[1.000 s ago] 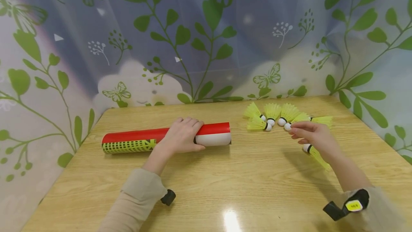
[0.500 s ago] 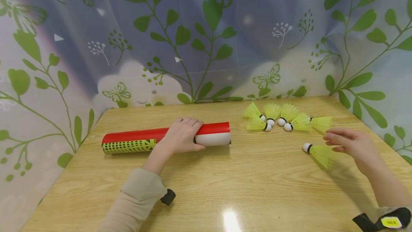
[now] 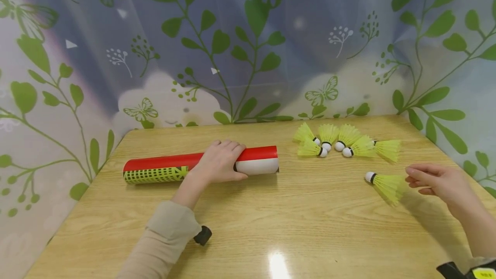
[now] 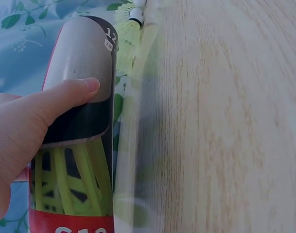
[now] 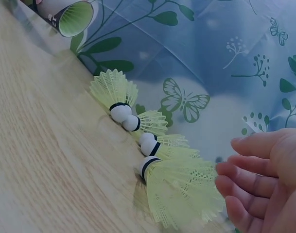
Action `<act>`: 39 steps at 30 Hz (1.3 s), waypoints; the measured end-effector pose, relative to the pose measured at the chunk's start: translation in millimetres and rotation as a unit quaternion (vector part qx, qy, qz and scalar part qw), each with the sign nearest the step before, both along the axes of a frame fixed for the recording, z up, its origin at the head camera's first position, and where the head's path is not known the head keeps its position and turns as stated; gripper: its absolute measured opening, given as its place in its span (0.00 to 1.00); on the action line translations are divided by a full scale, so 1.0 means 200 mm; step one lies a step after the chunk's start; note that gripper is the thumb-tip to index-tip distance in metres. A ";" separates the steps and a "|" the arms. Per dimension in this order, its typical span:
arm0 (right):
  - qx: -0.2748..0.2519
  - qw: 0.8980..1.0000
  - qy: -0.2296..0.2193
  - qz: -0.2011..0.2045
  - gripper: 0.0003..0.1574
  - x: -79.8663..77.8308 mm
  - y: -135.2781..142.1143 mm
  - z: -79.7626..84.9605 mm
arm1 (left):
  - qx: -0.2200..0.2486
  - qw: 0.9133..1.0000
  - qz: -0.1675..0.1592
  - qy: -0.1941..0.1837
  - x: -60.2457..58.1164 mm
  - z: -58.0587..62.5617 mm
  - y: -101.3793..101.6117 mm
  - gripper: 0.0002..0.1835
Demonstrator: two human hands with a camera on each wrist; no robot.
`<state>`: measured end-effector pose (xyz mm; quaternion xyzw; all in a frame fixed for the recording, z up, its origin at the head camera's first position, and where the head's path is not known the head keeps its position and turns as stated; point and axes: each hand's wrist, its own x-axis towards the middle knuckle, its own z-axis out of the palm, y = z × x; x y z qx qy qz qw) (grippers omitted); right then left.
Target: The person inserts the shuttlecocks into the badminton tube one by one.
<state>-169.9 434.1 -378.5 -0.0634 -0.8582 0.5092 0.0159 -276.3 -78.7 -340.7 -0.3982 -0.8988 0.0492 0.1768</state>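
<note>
Lying over the red-and-white tube (image 3: 257,161), the left hand (image 3: 217,165) gripped it; the right hand (image 3: 444,185) hung just beside a yellow shuttlecock (image 3: 386,186), fingers loosely bent, unclasped.

In the head view, I see the table (image 3: 271,214) lit bright and warm, a white glare (image 3: 279,266) at bottom centre, and a soft shadow (image 3: 430,218) below the right hand (image 3: 443,184) at lower right. The curtain (image 3: 217,7) pales into a hazy glow at upper left. Both wrist views look dimmer, cooler and softer, with a grey shadow beside the left one's tube (image 4: 77,56).
</note>
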 end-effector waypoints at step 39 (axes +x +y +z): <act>0.010 0.997 0.007 0.082 0.23 -0.07 -0.26 0.11 | -0.005 1.000 0.001 0.006 0.00 0.00 -0.01 0.38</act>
